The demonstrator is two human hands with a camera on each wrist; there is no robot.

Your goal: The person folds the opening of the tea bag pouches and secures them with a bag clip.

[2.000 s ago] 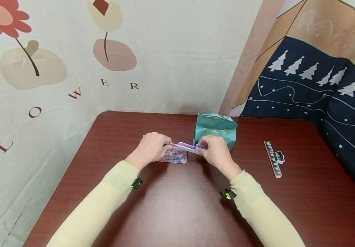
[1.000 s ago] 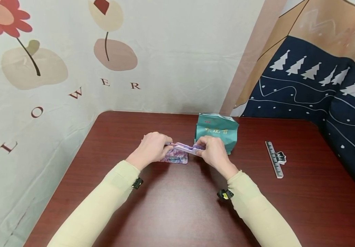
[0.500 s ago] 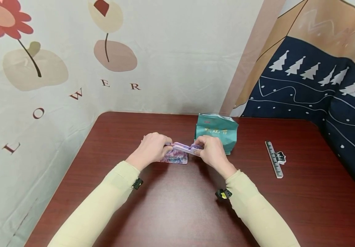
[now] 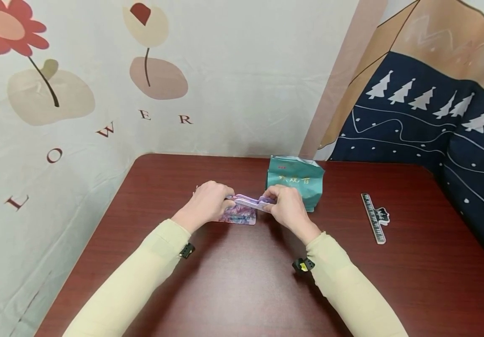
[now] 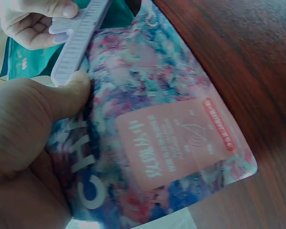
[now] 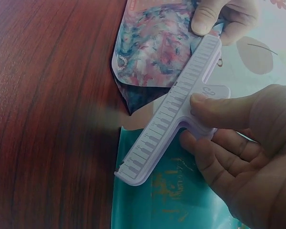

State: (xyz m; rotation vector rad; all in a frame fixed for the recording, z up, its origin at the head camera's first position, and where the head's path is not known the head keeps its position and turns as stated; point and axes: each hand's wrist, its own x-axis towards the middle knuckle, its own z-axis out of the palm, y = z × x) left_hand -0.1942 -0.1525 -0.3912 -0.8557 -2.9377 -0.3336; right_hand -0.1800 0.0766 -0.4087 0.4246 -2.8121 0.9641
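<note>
My left hand (image 4: pixel 208 201) grips the folded top of a pouch with a pink, blue and purple floral print (image 5: pixel 152 67), thumb on the near side. A pale pink label (image 5: pixel 176 143) shows on its front. With thumb and fingers my right hand (image 6: pixel 257 148) pinches the handle of a lilac bag clip (image 6: pixel 157 114) printed with piano keys. The clip's long bar runs along the pouch's top edge, and its far end meets the left thumb and fingers. In the head view, my left hand hides part of the pouch.
A teal foil bag (image 4: pixel 296 178) with gold lettering stands right behind my right hand. Farther right on the dark red table (image 4: pixel 242 281) lies a black and white piano-key clip (image 4: pixel 374 217). Printed cloth (image 4: pixel 242 84) hangs along the table's back edge.
My right hand has moved a little to the left with the lilac clip, bringing it closer to my left hand. The left hand stays on the pouch in the same place.
</note>
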